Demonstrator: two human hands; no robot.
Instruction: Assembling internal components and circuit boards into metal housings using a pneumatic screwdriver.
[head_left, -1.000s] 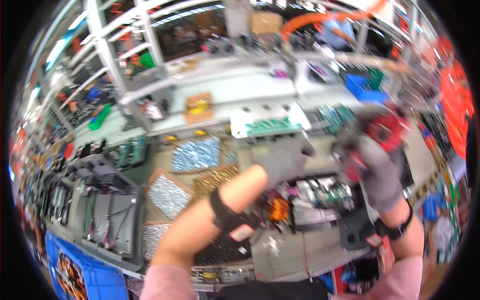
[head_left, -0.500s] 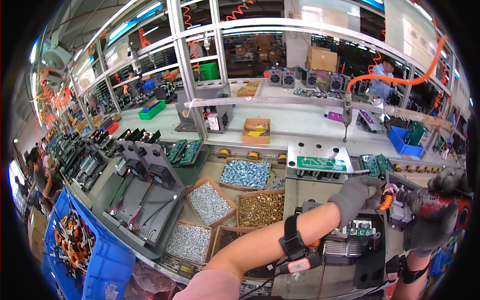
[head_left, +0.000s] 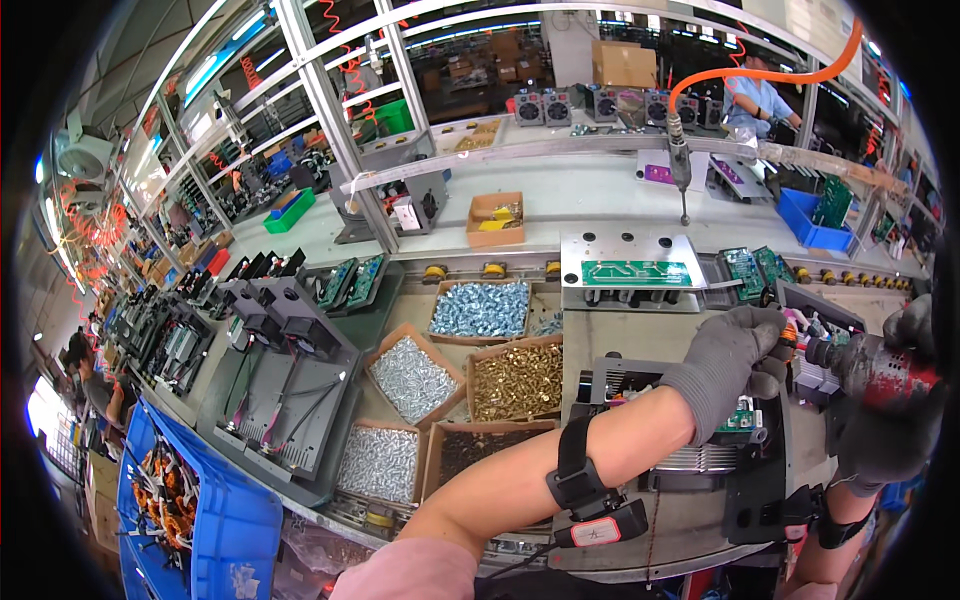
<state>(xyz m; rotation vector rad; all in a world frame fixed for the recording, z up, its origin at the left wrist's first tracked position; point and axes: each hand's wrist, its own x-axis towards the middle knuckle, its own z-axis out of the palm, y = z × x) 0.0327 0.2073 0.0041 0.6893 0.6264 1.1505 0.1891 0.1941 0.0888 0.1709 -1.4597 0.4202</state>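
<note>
My left hand (head_left: 738, 352), in a grey glove, has its fingers bent around an orange wire-wound coil (head_left: 789, 332), which they partly cover. My right hand (head_left: 885, 440), also gloved, grips a red and black power drill (head_left: 888, 372); dark glove fingers show above the drill as well. The drill lies nearly level, its dark chuck toward the coil. Below the tools is a grey metal housing (head_left: 812, 372) with electronic parts. Under my left wrist sits an open unit with a green circuit board (head_left: 742, 415) and a finned metal heat sink (head_left: 690, 458).
Left of my forearm are cardboard trays of blue-silver screws (head_left: 480, 308), silver screws (head_left: 412, 378) and brass screws (head_left: 518, 382). A grey chassis (head_left: 285, 400) stands farther left, by a blue bin (head_left: 235, 520) of coils. A screwdriver (head_left: 680, 165) hangs on an orange hose above a metal plate (head_left: 630, 245).
The view has shifted, so the bench sits higher in the picture. My left hand has turned slightly, its fingers more spread over the coil. The drill stays beside the coil.
</note>
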